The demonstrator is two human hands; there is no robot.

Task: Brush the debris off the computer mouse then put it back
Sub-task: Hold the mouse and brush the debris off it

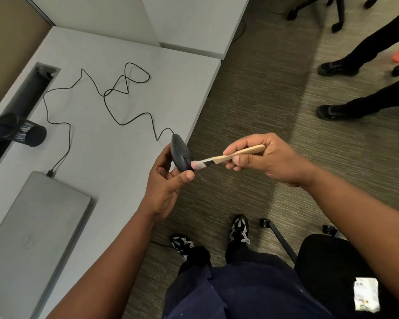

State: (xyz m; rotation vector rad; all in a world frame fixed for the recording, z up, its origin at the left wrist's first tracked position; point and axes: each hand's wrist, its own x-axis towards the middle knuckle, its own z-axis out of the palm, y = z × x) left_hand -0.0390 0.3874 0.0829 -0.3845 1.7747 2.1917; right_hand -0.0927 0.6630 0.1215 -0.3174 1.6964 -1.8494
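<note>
Black, matte computer mouse (181,155), no legible brand or writing on it; a faint emblem on the closed grey laptop (32,229) is unreadable. Left hand (165,192) grips the mouse, thumb at its near end, lifted off the grey desk (115,143) at the edge. Long axis runs away from the person, cable (106,104) end farthest. Right hand (265,160) pinches a wooden-handled brush (233,156), bristles touching the mouse's near right side.
</note>
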